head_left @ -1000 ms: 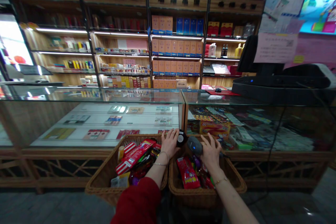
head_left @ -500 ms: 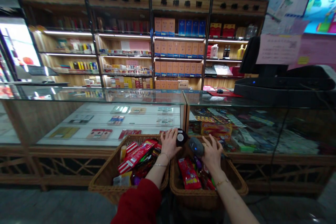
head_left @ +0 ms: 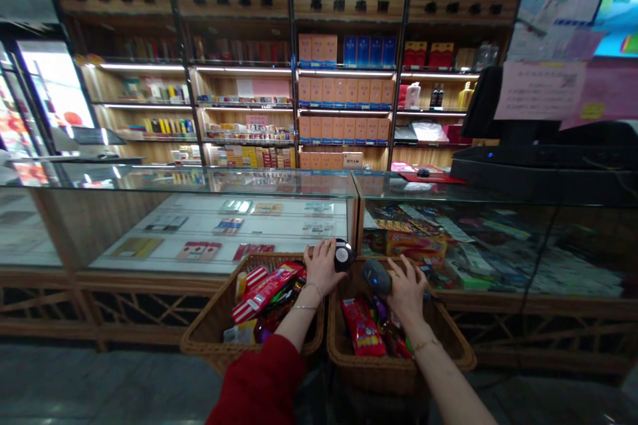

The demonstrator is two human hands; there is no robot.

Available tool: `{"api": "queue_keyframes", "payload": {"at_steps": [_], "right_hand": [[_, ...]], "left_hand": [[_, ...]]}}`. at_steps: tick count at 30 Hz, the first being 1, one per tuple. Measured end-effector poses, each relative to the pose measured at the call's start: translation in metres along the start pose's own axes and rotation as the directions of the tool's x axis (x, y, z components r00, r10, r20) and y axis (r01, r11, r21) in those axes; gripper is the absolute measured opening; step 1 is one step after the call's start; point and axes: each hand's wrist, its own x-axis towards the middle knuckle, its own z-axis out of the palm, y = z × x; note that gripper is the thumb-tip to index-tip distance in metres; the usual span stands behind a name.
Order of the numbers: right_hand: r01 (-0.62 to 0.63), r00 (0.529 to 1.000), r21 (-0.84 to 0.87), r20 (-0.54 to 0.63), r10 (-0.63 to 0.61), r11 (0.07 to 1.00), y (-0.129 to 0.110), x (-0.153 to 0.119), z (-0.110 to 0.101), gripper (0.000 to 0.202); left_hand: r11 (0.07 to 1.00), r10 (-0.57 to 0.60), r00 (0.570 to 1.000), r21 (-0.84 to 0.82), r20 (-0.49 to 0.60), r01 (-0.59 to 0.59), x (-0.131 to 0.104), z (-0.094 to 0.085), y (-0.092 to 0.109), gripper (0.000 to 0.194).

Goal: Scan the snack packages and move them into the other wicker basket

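My left hand [head_left: 321,265] is closed round the side of a dark round container [head_left: 343,255], which carries a white round sticker. It is above the inner rims of two wicker baskets. Over the right basket [head_left: 399,364], my right hand [head_left: 407,289] grips a dark grey barcode scanner [head_left: 376,277] with a small blue light; some fingers stick up. The scanner's head points toward the container, a short gap apart. Below the scanner lies a red snack packet [head_left: 363,327] among other packets. The left basket [head_left: 199,344] holds a red-and-white striped packet [head_left: 266,292] and several other wrapped goods.
Behind the baskets runs a glass display counter [head_left: 224,179] with flat packs inside. A monitor [head_left: 481,103] with paper sheets on it stands at the right. Lit shelves [head_left: 343,109] with boxes and bottles line the back wall. A dark cable [head_left: 538,262] hangs down the counter's right side.
The view has shifted slightly, so the scene sits a little further right. The dark container has turned, showing its round sticker more squarely. Both hands keep their holds.
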Motion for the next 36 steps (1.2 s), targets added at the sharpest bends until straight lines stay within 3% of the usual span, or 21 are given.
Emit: {"api": "queue_keyframes", "payload": {"at_steps": [14, 23, 32, 36], "right_hand": [[0.052, 0.998, -0.025, -0.029, -0.053, 0.998, -0.004, -0.002, -0.008, 0.03], [0.098, 0.995, -0.038, -0.033, -0.099, 0.995, 0.0, -0.006, -0.008, 0.027], [0.122, 0.992, -0.083, -0.016, -0.124, 0.989, 0.004, -0.01, -0.006, 0.025], [0.132, 0.991, -0.085, -0.009, -0.133, 0.988, 0.006, -0.011, -0.004, 0.024]], "left_hand": [[0.997, -0.042, 0.999, 0.06, 0.015, 0.041, -0.026, -0.025, -0.009, 0.101], [0.993, -0.104, 0.995, 0.047, -0.001, 0.104, -0.047, -0.043, -0.031, 0.097], [0.962, -0.26, 0.964, 0.076, -0.052, 0.263, -0.069, -0.062, -0.061, 0.095], [0.902, -0.394, 0.904, 0.119, -0.167, 0.415, -0.077, -0.067, -0.074, 0.102]]}}
